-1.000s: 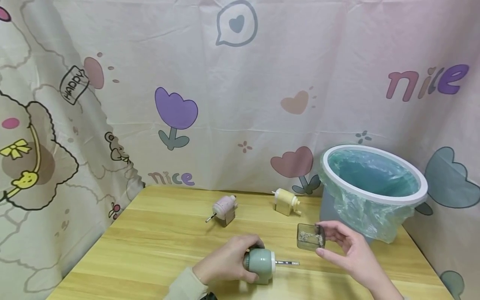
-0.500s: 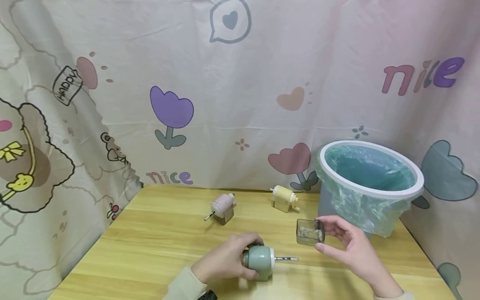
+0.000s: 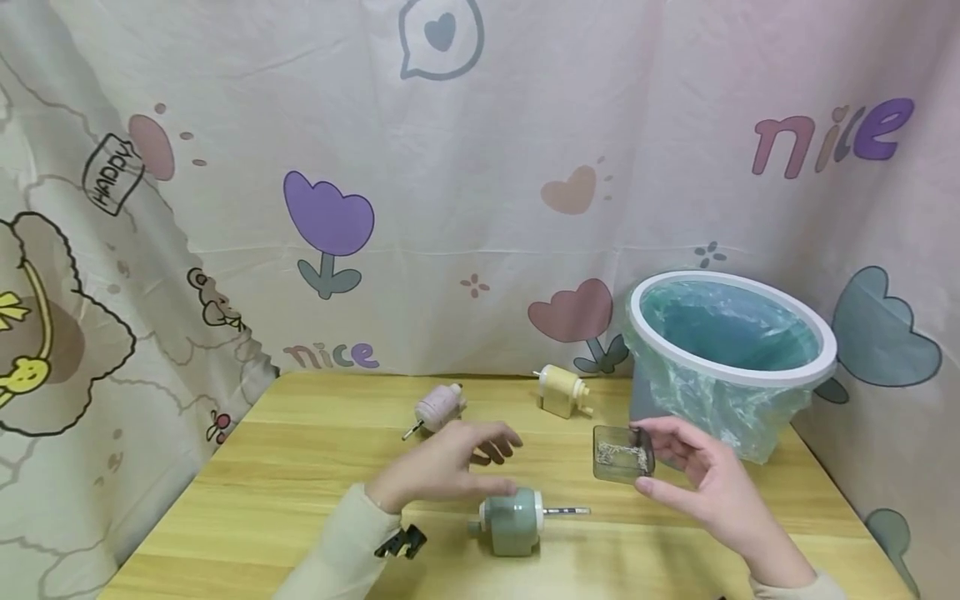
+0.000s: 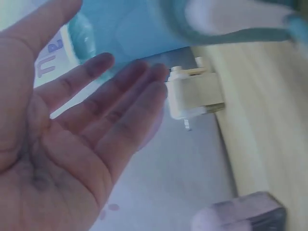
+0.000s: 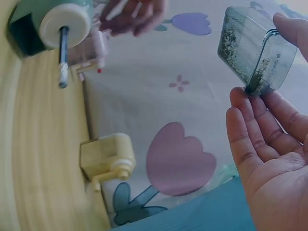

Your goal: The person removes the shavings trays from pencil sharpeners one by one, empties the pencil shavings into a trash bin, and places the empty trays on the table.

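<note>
In the head view my right hand (image 3: 708, 496) pinches a clear grey pencil-sharpener shavings drawer (image 3: 622, 467) by its right end, held above the table. Shavings (image 5: 233, 41) cling inside it in the right wrist view. My left hand (image 3: 446, 467) hovers with fingers loosely extended, just above and left of a green crank pencil sharpener (image 3: 513, 527), and holds nothing. The green sharpener stands on the table with a pencil (image 3: 567, 511) sticking out of its right side. In the left wrist view the left palm (image 4: 62, 159) is bare.
A pink sharpener (image 3: 438, 407) with a pencil in it stands behind the left hand. Farther back is a yellow sharpener (image 3: 561, 390). A bin (image 3: 731, 379) with a green plastic liner stands at the right rear of the wooden table (image 3: 315, 467), before a printed curtain.
My left hand has let go of the green sharpener and lifted up from it. The right hand still holds the drawer in about the same place. The head view has shifted slightly.
</note>
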### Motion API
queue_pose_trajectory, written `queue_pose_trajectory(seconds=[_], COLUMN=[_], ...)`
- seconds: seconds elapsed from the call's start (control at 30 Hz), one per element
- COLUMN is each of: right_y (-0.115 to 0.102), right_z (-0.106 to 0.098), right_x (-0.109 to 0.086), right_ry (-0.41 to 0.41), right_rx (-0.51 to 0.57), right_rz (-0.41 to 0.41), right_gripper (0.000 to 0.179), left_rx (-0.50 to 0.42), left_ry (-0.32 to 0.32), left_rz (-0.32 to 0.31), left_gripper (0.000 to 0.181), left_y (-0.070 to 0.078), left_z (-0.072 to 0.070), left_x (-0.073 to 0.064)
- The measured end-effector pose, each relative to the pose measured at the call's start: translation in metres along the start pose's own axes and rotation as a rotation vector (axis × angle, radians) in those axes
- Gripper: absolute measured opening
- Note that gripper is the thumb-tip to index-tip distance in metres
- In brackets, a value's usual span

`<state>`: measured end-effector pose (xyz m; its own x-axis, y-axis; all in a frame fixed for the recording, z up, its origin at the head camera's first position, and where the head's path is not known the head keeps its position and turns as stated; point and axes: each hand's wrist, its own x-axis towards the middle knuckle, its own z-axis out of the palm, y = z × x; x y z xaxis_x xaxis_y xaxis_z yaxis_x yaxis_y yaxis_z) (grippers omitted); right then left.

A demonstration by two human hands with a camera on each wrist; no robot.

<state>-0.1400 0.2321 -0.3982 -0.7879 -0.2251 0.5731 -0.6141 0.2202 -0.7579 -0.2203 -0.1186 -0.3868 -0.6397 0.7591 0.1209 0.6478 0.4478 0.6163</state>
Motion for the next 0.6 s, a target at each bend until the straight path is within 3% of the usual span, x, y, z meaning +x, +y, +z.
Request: queue_pose_trajectory(seconds=[0.17,0.33,0.5,0.6], right_y=[-0.015,-0.027,-0.035,-0.037], right_z=[-0.012,-0.031,-0.054,-0.069], right_x=[0.000,0.004,0.007,0.009], right_ry=[0.008,0.014,0.048,0.091], right_rx=[-0.005,0.050,0.103,0.091], right_rz=[-0.009,-0.023,-0.050,-0.037], right_gripper=[0.061,0.060,0.062,0.063], left_rx=[-0.114,-0.182,-0.321,-0.347], left_ry=[0.063,0.168,0.230,0.236], left_rz=[-0.007,-0.006,-0.028,-0.036], left_gripper=[0.036,0.035,0.033,0.031], left_y=[0.015,0.030,0.046,0.053], left_z=[-0.023,-0.037,-0.043,-0.041], left_x=[0.026,0.054,0.088,0.109])
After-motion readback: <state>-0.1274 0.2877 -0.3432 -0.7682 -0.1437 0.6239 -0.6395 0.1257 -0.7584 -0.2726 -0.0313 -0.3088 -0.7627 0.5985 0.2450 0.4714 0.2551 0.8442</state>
